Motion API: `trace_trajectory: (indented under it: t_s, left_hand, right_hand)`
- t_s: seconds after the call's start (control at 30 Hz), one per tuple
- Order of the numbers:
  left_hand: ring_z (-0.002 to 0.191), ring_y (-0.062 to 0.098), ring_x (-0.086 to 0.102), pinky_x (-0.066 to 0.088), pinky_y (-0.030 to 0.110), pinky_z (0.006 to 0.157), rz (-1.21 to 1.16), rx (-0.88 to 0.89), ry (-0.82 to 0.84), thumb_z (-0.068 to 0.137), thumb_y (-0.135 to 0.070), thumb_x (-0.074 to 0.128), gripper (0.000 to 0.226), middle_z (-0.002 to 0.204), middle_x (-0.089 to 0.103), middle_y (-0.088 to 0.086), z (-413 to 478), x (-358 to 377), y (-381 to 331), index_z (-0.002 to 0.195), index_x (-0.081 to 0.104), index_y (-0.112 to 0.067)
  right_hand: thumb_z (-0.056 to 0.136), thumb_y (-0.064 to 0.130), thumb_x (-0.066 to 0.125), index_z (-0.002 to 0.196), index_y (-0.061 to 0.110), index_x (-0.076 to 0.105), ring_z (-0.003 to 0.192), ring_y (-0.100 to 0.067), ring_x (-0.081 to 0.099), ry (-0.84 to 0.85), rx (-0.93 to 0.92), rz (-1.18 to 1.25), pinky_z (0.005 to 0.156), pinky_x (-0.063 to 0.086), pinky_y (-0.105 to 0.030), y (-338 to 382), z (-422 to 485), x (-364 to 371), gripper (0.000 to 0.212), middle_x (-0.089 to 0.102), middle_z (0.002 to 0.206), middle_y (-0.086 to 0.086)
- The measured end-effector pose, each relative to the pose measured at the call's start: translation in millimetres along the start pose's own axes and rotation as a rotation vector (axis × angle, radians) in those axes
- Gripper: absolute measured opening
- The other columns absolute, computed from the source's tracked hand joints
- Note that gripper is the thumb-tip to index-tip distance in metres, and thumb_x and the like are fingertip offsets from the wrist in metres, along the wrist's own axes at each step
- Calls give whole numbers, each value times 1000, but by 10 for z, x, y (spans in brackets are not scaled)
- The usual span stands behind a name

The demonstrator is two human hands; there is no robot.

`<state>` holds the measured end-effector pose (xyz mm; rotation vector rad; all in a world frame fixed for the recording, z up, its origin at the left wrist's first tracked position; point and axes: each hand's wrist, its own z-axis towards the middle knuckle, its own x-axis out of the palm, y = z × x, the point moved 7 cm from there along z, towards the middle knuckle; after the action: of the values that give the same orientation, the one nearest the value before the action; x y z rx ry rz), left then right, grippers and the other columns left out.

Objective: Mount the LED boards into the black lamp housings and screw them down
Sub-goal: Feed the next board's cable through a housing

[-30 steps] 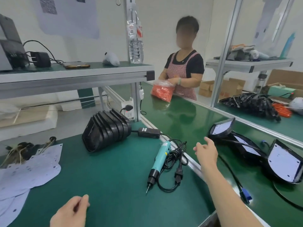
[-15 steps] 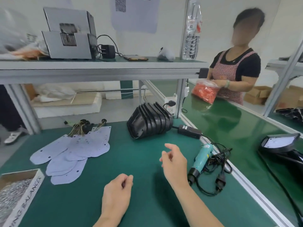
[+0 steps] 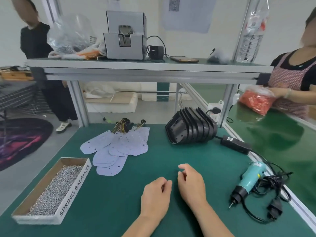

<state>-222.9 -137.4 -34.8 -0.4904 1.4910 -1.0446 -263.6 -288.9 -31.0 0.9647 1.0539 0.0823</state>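
Observation:
A stack of black lamp housings lies on its side at the back right of the green bench. Several pale LED boards are fanned out at the back centre, with wired parts behind them. A cardboard box of screws sits at the front left. A teal electric screwdriver lies at the right with its cable. My left hand rests low at the centre, fingers loosely curled, holding nothing. My right hand hovers beside it, fingers apart and empty.
A shelf spans above the bench with a grey machine, a phone and bags. A power adapter lies behind the screwdriver. A person with an orange bag stands at the right; another person stands at the far left.
My view has swung left from the right-hand conveyor to the bench. My right hand has drawn back from the right side to the centre, close to my left hand.

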Motion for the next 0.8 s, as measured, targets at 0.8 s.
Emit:
trace_trajectory:
  t_s: [0.8]
  left_hand:
    - [88,28,58,41,42,92,490,-495,-390,96,-23,36,30,81,67,2,627,-2309,1381,77,58,-20]
  right_hand:
    - [95,10,60,93,25,70,90,-9,61,-66,-41,102,78,42,-27,-93,81,53,18,67,95,15]
